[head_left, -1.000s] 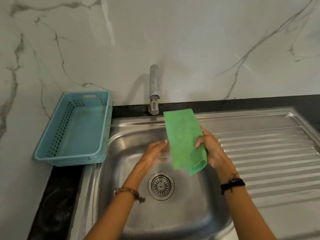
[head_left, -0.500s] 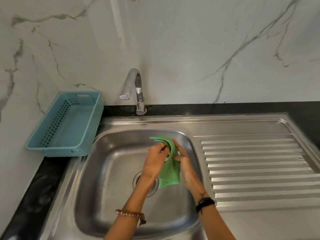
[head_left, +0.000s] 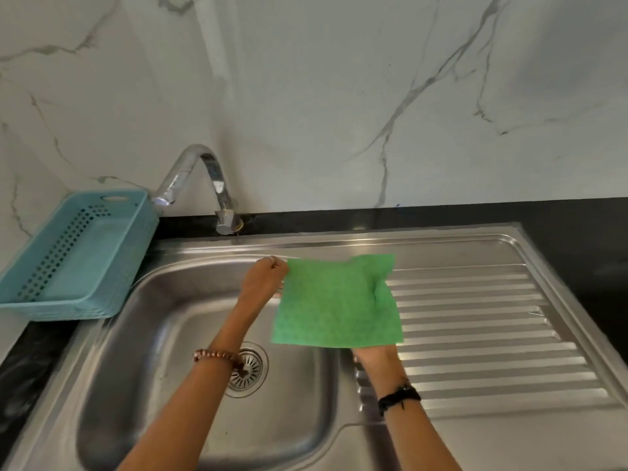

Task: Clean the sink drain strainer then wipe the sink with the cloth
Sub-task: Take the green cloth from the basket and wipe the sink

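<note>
Cloth [head_left: 334,302] spread above sink [head_left: 204,351] right rim, left hand [head_left: 263,278] pinching its corner, right hand [head_left: 373,356] grip hidden behind it: single-corner slip risks dropping it onto strainer [head_left: 249,368].

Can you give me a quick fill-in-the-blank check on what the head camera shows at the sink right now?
1. The left hand pinches the top corner of the green cloth, which is spread ____ rather than folded.
2. The drain strainer sits in the bottom of the ____.
3. The light blue basket on the counter stands to the ____ of the faucet.
4. The right hand is mostly hidden behind the ____.

Missing words: open; sink; left; cloth
</note>
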A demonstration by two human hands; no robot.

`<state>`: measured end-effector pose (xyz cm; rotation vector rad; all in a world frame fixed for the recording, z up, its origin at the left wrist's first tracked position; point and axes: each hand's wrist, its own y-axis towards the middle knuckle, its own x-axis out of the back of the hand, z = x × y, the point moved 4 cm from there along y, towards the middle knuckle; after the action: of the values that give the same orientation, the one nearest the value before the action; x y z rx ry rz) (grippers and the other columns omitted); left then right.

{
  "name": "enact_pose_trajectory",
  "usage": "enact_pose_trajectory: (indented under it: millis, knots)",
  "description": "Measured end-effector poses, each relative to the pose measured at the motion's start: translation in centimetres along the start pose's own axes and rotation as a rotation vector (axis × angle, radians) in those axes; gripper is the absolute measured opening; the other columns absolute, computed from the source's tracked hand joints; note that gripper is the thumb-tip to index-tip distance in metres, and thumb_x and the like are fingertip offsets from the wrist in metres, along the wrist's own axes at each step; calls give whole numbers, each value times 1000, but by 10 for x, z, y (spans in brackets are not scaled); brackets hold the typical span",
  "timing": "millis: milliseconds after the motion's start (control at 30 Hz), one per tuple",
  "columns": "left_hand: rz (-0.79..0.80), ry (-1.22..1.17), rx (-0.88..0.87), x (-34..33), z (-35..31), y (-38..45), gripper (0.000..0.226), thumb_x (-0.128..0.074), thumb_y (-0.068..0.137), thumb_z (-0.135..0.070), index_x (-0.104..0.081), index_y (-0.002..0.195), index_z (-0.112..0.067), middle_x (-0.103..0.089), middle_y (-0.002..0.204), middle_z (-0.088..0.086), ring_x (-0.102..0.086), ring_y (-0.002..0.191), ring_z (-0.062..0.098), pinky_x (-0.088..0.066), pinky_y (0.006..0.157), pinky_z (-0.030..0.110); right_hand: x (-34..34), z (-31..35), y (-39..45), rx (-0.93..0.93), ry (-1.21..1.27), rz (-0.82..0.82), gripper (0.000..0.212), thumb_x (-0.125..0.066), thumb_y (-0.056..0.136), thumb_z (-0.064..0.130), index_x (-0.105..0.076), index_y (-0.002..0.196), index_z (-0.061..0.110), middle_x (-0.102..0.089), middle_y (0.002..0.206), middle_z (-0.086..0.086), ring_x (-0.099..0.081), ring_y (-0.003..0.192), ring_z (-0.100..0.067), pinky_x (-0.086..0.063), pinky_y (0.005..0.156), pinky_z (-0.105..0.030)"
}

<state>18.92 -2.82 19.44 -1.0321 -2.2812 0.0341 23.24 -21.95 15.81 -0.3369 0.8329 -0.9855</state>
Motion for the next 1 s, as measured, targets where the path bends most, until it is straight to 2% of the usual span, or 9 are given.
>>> enact_pose_trajectory:
  millis: [67,167,267,333,400,467,533,733,1000]
  knots:
    - [43,87,-53,-15,-3,16,15,-47,90,-13,-60,96,-7,-63,104,19,-59,99,32,-47,89,42,10,31,8,48,344,65,45,-37,97,31,-68,69,13,-69,64,-3,-67,58,-20,-57,55,-25]
    - [43,292,-140,-31,2,39,39,-45,94,-16,-44,133,-7,-44,142,14,-40,131,29,-31,108,37,35,88,13,241,406,44,46,-41,91,44,-76,80,15,-75,77,-3,-72,68,-19,-60,63,-33]
    - [23,561,-199,-38,17,61,51,-42,96,-19,-25,143,-8,-24,153,13,-21,142,27,-19,115,37,49,119,28,461,-80,-83,47,-43,88,54,-60,118,23,-66,99,-3,-66,81,-13,-56,64,-30]
    - [6,767,-229,-38,26,74,56,-38,97,-22,-14,146,-8,-11,157,13,-10,145,27,-12,117,39,33,117,46,466,-524,-56,62,-42,80,69,-47,126,29,-55,119,-12,-58,101,-16,-53,86,-38]
    - [-9,871,-233,-33,35,83,60,-37,97,-27,-6,147,-12,-6,158,10,-7,145,27,-10,117,43,20,94,74,410,-1131,-6,79,-32,77,78,-22,144,36,-19,156,-4,-23,140,-21,-11,113,-60]
    - [-41,879,-267,-27,42,92,61,-43,96,-29,-11,147,-16,-12,157,7,-14,144,26,-13,117,45,28,66,105,352,-1713,-92,87,-18,76,81,4,147,36,16,158,-1,12,145,-26,13,110,-59]
    - [-102,828,-355,-22,45,95,61,-53,91,-28,-25,144,-16,-26,153,7,-26,141,25,-17,116,44,35,52,120,435,-1945,-218,94,-3,68,83,10,147,34,20,157,-4,16,144,-31,15,109,-60]
    - [-157,708,-491,-15,45,104,63,-72,76,-18,-47,133,-10,-51,138,13,-49,126,27,-23,114,45,-10,28,150,622,-2040,-160,77,-5,78,76,3,146,41,17,156,-2,9,145,-34,14,106,-63]
    - [-194,852,-440,3,50,111,85,-57,80,-2,-9,147,-18,-69,90,11,-64,90,26,-7,118,43,-98,-21,173,844,-2142,-29,60,-37,97,40,-5,148,37,6,160,-2,9,145,-34,9,107,-68]
